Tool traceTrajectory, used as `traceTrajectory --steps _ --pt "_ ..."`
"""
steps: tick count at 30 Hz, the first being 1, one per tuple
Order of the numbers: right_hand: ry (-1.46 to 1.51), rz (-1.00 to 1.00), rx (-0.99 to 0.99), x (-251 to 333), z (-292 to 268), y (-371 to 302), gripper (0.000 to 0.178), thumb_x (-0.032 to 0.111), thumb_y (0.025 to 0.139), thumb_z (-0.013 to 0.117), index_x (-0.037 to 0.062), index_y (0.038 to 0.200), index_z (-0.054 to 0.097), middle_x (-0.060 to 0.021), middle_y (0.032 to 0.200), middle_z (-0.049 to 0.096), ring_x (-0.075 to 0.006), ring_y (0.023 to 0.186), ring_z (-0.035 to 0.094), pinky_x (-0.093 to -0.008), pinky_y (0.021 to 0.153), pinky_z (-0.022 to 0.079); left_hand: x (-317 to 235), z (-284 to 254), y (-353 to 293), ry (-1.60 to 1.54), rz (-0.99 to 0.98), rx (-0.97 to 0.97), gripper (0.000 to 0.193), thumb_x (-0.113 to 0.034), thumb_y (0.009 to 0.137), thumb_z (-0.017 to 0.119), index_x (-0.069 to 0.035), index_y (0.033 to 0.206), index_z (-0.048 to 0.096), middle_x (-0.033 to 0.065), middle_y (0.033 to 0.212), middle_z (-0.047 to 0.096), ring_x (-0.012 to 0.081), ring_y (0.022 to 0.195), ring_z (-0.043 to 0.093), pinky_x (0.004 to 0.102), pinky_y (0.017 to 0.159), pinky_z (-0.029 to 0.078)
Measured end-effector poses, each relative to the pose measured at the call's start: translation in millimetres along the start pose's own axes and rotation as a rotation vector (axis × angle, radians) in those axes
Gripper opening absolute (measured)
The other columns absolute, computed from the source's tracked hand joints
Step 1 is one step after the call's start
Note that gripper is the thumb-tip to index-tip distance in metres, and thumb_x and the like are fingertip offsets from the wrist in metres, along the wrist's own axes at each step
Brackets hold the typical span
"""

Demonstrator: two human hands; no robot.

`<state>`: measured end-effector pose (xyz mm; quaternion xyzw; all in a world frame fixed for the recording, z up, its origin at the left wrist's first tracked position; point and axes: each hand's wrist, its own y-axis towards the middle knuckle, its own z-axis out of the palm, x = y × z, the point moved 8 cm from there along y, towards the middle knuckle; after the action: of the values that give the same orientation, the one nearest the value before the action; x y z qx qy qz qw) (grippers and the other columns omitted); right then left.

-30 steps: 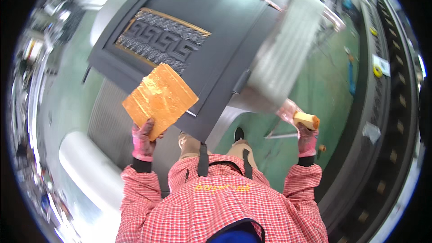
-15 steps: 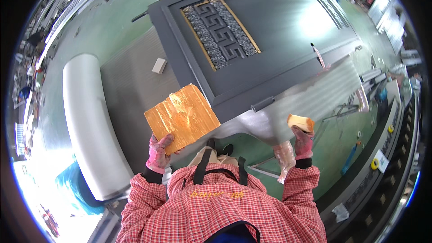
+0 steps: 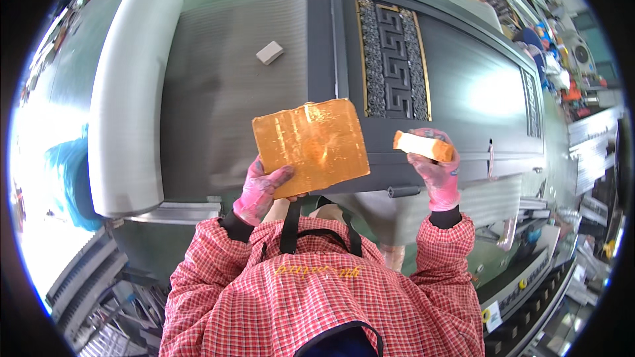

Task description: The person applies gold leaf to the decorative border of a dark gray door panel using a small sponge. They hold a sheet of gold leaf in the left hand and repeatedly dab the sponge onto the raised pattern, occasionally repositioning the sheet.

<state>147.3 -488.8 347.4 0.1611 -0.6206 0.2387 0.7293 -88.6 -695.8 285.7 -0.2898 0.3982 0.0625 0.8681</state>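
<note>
A flat rectangular board coated in shiny gold-orange (image 3: pixel 311 149) is gripped along its lower left by my left hand (image 3: pixel 259 192), in a pink glove. My right hand (image 3: pixel 436 165), gloved alike, pinches a small white block with orange-stained ends, like a sponge (image 3: pixel 423 145). The two are apart. Beyond them lies a dark grey door panel (image 3: pixel 456 59) with a raised angular pattern (image 3: pixel 395 59), flanked by speckled strips and gold edging. The board overlaps the panel's near left corner in view; whether it touches cannot be told.
Left of the panel spreads grey foam sheeting (image 3: pixel 218 92), with a white block (image 3: pixel 270 53) on it. A thick white foam roll (image 3: pixel 135 106) stands at its left edge. A dark cylindrical hinge (image 3: pixel 403 192) juts from the panel's near edge. Metal profiles (image 3: pixel 178 213) lie at lower left.
My view has turned, so the panel sits farther right and straighter. My right hand has risen with the sponge-like block to in front of the panel; the left still holds the gold board.
</note>
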Motion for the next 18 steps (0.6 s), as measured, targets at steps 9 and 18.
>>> traceTrajectory --steps 9,18 --pt "-0.506 -0.29 0.571 25.5 106.2 47.4 0.039 0.007 0.063 0.07 0.0055 0.1 0.06 -0.0069 0.095 0.061 -0.0145 0.069 0.063 -0.0255 0.057 0.049 4.2 30.5 -11.1 -0.062 0.1 -0.136 0.04 -0.011 0.084 0.065 -0.005 0.12 0.047 0.0095 0.097 0.064 0.0205 0.069 0.067 0.0274 0.047 0.053" --pt "-0.697 -0.744 0.787 43.3 109.5 68.0 0.04 0.01 0.059 0.074 0.0079 0.095 0.057 -0.0096 0.087 0.062 -0.0313 0.078 0.062 -0.0362 0.068 0.05 17.4 59.8 -11.6 -0.091 0.185 -0.335 0.04 -0.006 0.085 0.063 -0.003 0.12 0.045 0.0107 0.098 0.063 0.022 0.068 0.066 0.0273 0.047 0.052"
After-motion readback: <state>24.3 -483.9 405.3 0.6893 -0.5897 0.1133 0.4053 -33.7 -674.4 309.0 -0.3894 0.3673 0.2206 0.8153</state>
